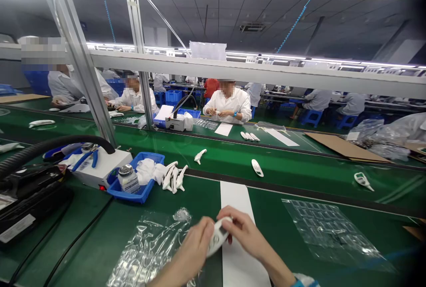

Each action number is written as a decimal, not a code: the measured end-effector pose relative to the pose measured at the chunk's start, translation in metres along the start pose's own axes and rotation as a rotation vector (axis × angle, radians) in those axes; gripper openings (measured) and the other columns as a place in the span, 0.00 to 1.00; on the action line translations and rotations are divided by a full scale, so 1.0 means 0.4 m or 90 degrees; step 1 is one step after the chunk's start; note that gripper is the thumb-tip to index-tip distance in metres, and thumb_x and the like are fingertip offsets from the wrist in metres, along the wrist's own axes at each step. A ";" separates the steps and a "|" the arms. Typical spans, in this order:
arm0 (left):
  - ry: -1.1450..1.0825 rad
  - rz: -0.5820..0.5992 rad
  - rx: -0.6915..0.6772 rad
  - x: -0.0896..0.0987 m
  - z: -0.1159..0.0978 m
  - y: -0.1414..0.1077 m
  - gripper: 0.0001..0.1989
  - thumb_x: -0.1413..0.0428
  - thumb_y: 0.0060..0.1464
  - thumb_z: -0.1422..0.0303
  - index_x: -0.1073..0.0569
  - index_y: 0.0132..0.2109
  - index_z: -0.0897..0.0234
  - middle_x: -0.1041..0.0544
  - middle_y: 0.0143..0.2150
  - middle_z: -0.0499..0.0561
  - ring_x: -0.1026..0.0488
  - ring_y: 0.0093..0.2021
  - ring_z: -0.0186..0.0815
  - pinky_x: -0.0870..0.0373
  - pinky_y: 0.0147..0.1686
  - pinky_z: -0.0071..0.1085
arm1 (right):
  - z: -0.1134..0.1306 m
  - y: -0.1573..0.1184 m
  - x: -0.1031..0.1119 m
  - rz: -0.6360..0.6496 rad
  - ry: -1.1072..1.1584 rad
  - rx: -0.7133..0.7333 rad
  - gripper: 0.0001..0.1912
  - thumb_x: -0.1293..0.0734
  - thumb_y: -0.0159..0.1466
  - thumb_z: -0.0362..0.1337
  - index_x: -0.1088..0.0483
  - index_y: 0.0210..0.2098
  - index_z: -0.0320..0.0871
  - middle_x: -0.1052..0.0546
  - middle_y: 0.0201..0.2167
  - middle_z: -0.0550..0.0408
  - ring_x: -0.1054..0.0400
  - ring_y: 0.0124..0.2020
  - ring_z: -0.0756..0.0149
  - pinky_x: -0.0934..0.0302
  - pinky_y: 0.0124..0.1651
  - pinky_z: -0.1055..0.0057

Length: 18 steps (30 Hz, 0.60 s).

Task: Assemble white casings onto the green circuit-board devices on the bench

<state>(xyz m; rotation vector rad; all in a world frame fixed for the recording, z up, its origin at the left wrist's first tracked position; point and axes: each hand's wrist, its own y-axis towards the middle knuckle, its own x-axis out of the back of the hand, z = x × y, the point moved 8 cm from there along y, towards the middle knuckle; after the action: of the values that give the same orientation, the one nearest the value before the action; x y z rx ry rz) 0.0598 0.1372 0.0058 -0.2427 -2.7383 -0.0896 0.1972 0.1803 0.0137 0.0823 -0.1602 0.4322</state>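
A white oval handheld device [217, 239], shaped like a thermometer with a small dark screen and a round button, is held between my two hands. My left hand [195, 243] closes around its lower left side. The fingers of my right hand [244, 230] pinch its upper end near the screen. Under my right hand and forearm lies a long white paper strip [237, 198]. A clear plastic blister sheet [146, 247] lies beside and partly behind my left forearm. The back of the device is hidden.
On the left, a blue tray [136, 194] holds a metal-topped bottle [128, 179] and white cloths. White pointed pieces [175, 178] lie beside it. Another blister sheet [333, 225] is on the right. Single white devices [257, 168] sit on the green conveyor [226, 163]. A co-worker [229, 103] sits opposite.
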 end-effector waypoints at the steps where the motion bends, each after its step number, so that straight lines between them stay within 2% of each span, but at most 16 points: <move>1: 0.119 -0.039 -0.064 0.042 -0.019 0.042 0.21 0.64 0.65 0.56 0.30 0.44 0.59 0.24 0.37 0.51 0.27 0.37 0.36 0.32 0.38 0.28 | -0.020 0.042 0.051 -0.066 -0.025 -0.001 0.22 0.34 0.58 0.56 0.27 0.36 0.42 0.28 0.29 0.54 0.32 0.22 0.67 0.33 0.23 0.70; 2: 0.165 -0.069 -0.083 0.082 -0.023 0.092 0.20 0.65 0.65 0.58 0.32 0.48 0.60 0.25 0.42 0.52 0.28 0.43 0.37 0.33 0.42 0.30 | -0.041 0.088 0.104 -0.128 -0.045 -0.006 0.23 0.34 0.57 0.56 0.28 0.37 0.41 0.28 0.27 0.55 0.31 0.22 0.66 0.32 0.24 0.68; 3: 0.197 -0.081 -0.097 0.117 -0.022 0.150 0.19 0.64 0.65 0.59 0.33 0.48 0.62 0.26 0.43 0.53 0.29 0.44 0.37 0.33 0.45 0.31 | -0.061 0.135 0.154 -0.174 -0.058 -0.008 0.24 0.36 0.58 0.56 0.29 0.40 0.41 0.27 0.29 0.54 0.29 0.24 0.64 0.31 0.26 0.67; 5: 0.280 -0.092 -0.123 0.177 -0.014 0.276 0.17 0.62 0.65 0.63 0.31 0.43 0.64 0.27 0.42 0.54 0.30 0.46 0.38 0.35 0.48 0.34 | -0.096 0.229 0.250 -0.250 -0.089 -0.014 0.25 0.38 0.61 0.55 0.32 0.45 0.41 0.25 0.36 0.49 0.26 0.31 0.60 0.29 0.32 0.65; 8: 0.422 -0.091 -0.136 0.243 0.018 0.462 0.10 0.51 0.62 0.65 0.30 0.46 0.66 0.28 0.48 0.54 0.31 0.49 0.41 0.34 0.49 0.44 | -0.137 0.333 0.368 -0.328 -0.174 -0.045 0.21 0.39 0.63 0.46 0.34 0.50 0.39 0.26 0.46 0.45 0.26 0.39 0.59 0.29 0.40 0.62; 9: 0.467 -0.078 -0.139 0.256 0.030 0.518 0.11 0.48 0.61 0.65 0.30 0.48 0.65 0.29 0.50 0.54 0.31 0.50 0.42 0.33 0.49 0.46 | -0.148 0.353 0.401 -0.351 -0.213 -0.062 0.20 0.39 0.63 0.43 0.34 0.51 0.39 0.27 0.48 0.44 0.26 0.40 0.59 0.30 0.42 0.61; 12: 0.575 0.001 -0.174 0.267 0.061 0.655 0.16 0.44 0.58 0.65 0.32 0.53 0.63 0.33 0.57 0.55 0.34 0.55 0.46 0.36 0.53 0.51 | -0.179 0.362 0.494 -0.434 -0.352 -0.133 0.16 0.37 0.64 0.37 0.34 0.50 0.38 0.30 0.52 0.43 0.31 0.48 0.56 0.37 0.52 0.54; 14: 0.616 0.075 -0.212 0.257 0.079 0.720 0.18 0.44 0.58 0.66 0.32 0.55 0.62 0.36 0.61 0.56 0.38 0.59 0.48 0.40 0.56 0.54 | -0.198 0.341 0.544 -0.489 -0.444 -0.193 0.16 0.37 0.64 0.37 0.33 0.50 0.36 0.33 0.54 0.39 0.37 0.54 0.49 0.44 0.55 0.47; 16: 0.635 0.145 -0.237 0.246 0.099 0.767 0.17 0.44 0.57 0.66 0.31 0.54 0.61 0.37 0.63 0.55 0.40 0.61 0.48 0.43 0.59 0.55 | -0.218 0.324 0.573 -0.510 -0.517 -0.250 0.17 0.36 0.63 0.39 0.32 0.47 0.33 0.32 0.52 0.32 0.40 0.56 0.40 0.49 0.55 0.42; 18: 0.636 0.193 -0.232 0.246 0.125 0.799 0.15 0.44 0.58 0.66 0.30 0.52 0.63 0.34 0.60 0.55 0.37 0.60 0.47 0.41 0.58 0.54 | -0.238 0.322 0.581 -0.494 -0.565 -0.291 0.16 0.34 0.62 0.40 0.30 0.43 0.33 0.29 0.47 0.32 0.39 0.54 0.38 0.49 0.53 0.41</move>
<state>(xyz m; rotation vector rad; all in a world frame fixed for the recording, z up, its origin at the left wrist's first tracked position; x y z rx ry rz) 0.0096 0.4715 0.0069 -0.5352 -1.6593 -0.4822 0.3640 0.4031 -0.0340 -0.1218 -1.0550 -0.4523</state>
